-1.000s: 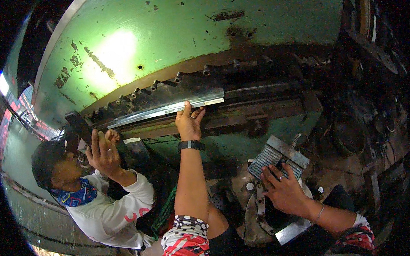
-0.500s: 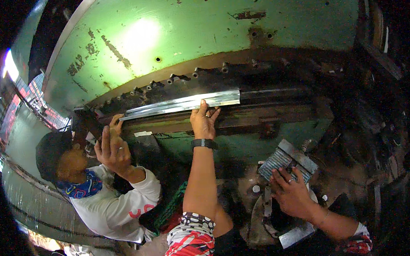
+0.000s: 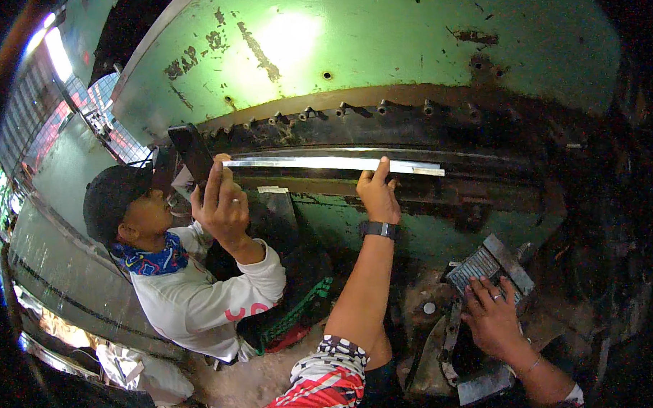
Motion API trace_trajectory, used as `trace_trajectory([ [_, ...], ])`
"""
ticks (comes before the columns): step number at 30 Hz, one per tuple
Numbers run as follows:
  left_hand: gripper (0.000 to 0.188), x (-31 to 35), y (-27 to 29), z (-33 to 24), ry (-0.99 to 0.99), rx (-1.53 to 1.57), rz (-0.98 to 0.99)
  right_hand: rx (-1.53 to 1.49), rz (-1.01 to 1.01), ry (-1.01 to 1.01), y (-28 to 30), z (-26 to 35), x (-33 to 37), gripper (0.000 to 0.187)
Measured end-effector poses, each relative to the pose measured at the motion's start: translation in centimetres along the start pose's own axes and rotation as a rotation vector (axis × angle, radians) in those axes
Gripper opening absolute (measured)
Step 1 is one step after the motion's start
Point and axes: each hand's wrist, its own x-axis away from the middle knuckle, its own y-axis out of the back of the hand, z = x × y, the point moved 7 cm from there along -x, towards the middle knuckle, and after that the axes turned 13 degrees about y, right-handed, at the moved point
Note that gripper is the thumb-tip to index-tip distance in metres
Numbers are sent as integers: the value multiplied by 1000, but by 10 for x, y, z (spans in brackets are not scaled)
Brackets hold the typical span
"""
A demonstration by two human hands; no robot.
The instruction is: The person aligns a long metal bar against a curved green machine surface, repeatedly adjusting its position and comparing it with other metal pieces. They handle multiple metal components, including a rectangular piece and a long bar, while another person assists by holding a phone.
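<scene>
A long shiny bent metal strip [image 3: 325,163] stretches across the front of the dark machine bed. My left hand [image 3: 380,195], with a dark watch on its wrist, pinches the strip near its right end, thumb on top. At the strip's left end, a co-worker's hand [image 3: 224,159] touches it, partly hidden. Low on the right, my right hand [image 3: 494,313] lies with spread fingers on a ribbed grey metal block [image 3: 480,269]; it grips nothing that I can see.
A big green machine plate [image 3: 422,49] rises behind a row of bolts [image 3: 341,111]. On the left sits a co-worker in a cap and white shirt [image 3: 179,303], with a dark phone [image 3: 189,153] at the raised hand. A metal plate [image 3: 484,385] lies below my right hand.
The strip has turned from its broad face toward a narrow edge and now sits lower against the machine bed. The co-worker's phone shows more fully. The whole view has shifted; my right hand stays on the block.
</scene>
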Motion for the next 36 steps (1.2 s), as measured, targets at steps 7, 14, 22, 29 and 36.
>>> trace_trajectory([
  [7, 29, 12, -4, -1, -44, 64, -121, -282, -252, -191, 55, -45, -29, 67],
  [14, 27, 1, -4, 8, 74, 45, -86, -886, -468, -234, 18, -123, -149, 65],
  [22, 34, 13, -5, 12, 86, -93, -92, -1196, -602, -327, -26, -142, -194, 35],
  [29, 60, 20, -12, 32, -36, 209, -197, -1558, -787, -616, -49, -174, -197, 29],
  [36, 80, 11, -7, 43, -50, 283, -140, -1665, -749, -670, -31, -157, -205, 29],
])
